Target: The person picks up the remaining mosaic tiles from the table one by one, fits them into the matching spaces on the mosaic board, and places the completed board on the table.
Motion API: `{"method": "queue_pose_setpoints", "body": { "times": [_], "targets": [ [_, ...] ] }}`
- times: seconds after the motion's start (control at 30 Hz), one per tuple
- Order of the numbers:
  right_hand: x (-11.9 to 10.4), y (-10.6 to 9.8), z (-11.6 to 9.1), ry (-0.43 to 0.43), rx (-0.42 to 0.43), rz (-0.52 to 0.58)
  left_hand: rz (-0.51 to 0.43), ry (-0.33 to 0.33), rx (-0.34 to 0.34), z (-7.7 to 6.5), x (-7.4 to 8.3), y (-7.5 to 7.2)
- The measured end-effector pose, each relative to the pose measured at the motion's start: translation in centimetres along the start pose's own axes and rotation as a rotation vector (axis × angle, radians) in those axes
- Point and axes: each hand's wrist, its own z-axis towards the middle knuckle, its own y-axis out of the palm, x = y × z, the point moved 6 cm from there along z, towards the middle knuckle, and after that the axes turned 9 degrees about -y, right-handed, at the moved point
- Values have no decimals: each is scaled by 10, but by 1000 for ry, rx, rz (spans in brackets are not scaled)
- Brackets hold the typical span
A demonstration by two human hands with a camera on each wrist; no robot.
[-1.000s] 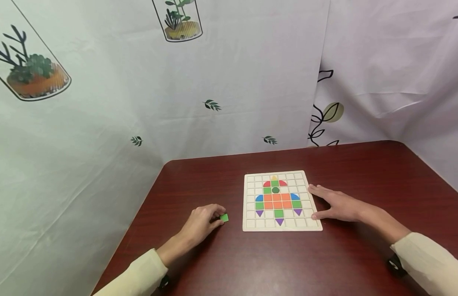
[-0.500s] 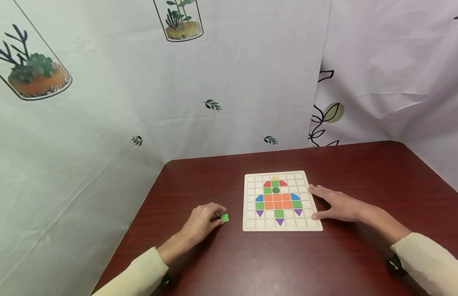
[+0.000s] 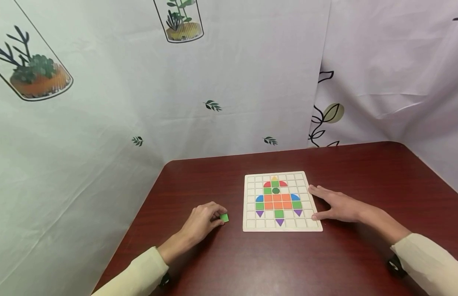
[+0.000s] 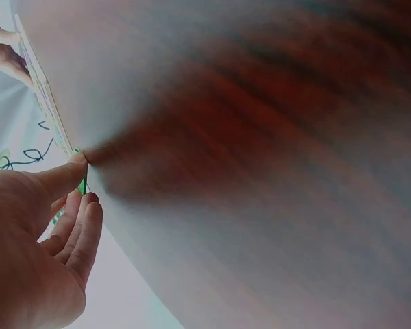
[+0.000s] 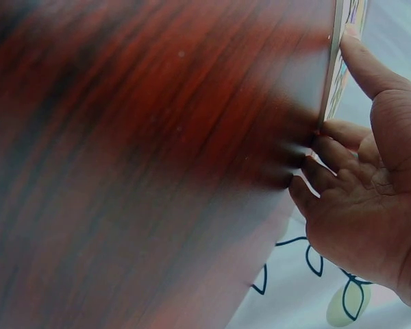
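Note:
My left hand point(image 3: 202, 221) pinches a small green square tile point(image 3: 224, 218) between thumb and fingers, just left of a pale square grid board point(image 3: 252, 225). In the left wrist view the tile stands almost edge-on between the fingertips, close to the table. On the board, coloured tiles form a figure: orange squares, green squares, blue and red rounded pieces, purple triangles, a yellow tip and a dark green disc point(image 3: 275, 190). Spread fingers of my right hand point(image 3: 340, 206) touch the board's right edge, the thumb on its lower right rim.
A dark red-brown wooden table point(image 3: 273, 263) bears the board. Behind and at the sides hangs a white curtain point(image 3: 251, 74) printed with plants and leaves. Pale sleeves point(image 3: 143, 271) cover both forearms, with a dark band point(image 3: 396, 265) at the right wrist.

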Motion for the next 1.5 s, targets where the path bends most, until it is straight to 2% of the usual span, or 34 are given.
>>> {"method": "queue_pose_setpoints", "body": {
  "times": [0.63, 0.97, 1.23, 1.5],
  "targets": [
    [0, 0, -1, -1, -2, -6, -40, 42, -22, 1, -1, 1],
    [1, 0, -1, 5, -1, -5, -63, 61, -9, 1, -1, -1],
    [1, 0, -1, 2, 0, -11, -57, 34, 20, 4, -2, -3],
    [0, 0, -1, 3, 3, -11, -50, 7, 15, 8, -3, -4]
  ]
}}
